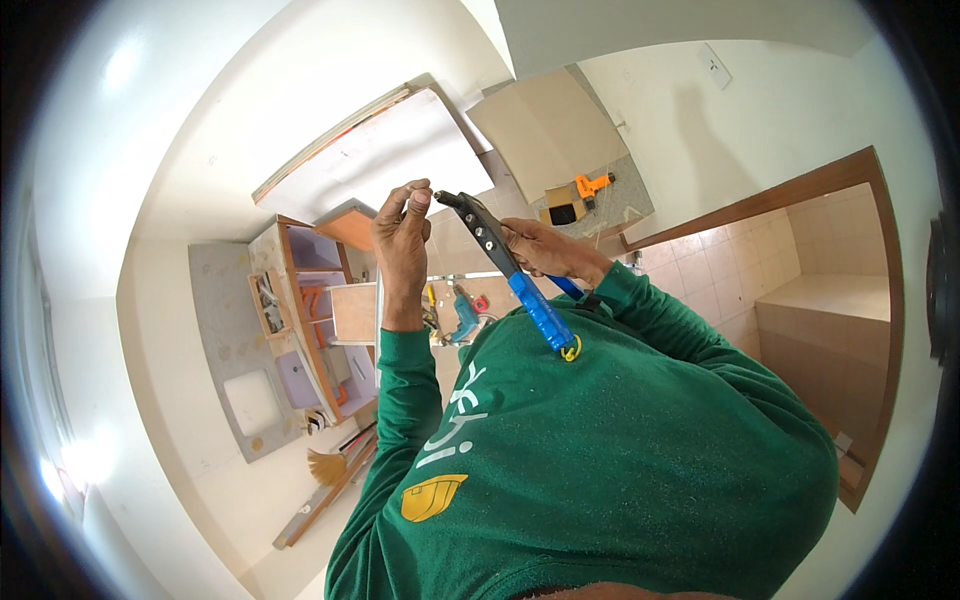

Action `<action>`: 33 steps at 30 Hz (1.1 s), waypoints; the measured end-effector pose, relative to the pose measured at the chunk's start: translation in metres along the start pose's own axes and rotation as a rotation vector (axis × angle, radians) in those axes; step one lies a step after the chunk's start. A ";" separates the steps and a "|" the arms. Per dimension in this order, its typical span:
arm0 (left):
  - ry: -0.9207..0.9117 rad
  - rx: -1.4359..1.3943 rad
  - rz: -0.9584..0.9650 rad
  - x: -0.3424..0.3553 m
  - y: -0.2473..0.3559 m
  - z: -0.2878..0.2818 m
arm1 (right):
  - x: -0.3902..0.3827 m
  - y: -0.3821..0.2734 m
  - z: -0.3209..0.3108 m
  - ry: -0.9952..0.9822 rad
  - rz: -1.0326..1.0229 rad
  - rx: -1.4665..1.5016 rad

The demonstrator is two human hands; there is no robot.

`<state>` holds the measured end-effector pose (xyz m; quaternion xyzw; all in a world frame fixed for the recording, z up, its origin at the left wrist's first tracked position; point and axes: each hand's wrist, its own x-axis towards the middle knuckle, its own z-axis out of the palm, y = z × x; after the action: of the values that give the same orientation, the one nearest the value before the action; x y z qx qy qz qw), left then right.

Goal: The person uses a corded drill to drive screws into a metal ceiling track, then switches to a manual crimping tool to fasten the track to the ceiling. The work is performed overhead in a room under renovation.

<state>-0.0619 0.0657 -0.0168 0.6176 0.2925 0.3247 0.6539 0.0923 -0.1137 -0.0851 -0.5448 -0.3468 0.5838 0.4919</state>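
My right hand (548,247) is wrapped round a hand riveter (484,232) near its head, held up in front of my chest. Its body is black, with several silver nosepieces set along the side. A blue-gripped handle with a yellow loop at its end slants down toward my shirt. The second blue handle shows only in part below my hand. My left hand (402,245) is raised beside the tool's nose, thumb and fingertips pinched together. Anything between those fingertips is too small to make out.
Below lie a teal power drill (465,314) and other small tools. An orange tool (595,184) and an opened cardboard box (561,207) rest on the counter. A white panel (390,150) stands ahead. Left are an open cabinet (315,300), a sink (251,402) and a broom (327,467).
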 end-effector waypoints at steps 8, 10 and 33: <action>0.027 -0.191 0.030 0.001 -0.008 0.007 | 0.001 0.003 0.000 -0.015 -0.052 0.019; 0.006 -0.236 0.049 0.000 -0.006 0.002 | -0.001 -0.001 0.001 -0.016 -0.049 0.022; -0.004 -0.004 0.074 0.011 0.000 0.007 | 0.003 -0.012 -0.005 -0.002 -0.035 -0.018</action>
<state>-0.0490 0.0700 -0.0156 0.6274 0.2676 0.3478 0.6432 0.1003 -0.1085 -0.0753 -0.5426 -0.3621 0.5724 0.4969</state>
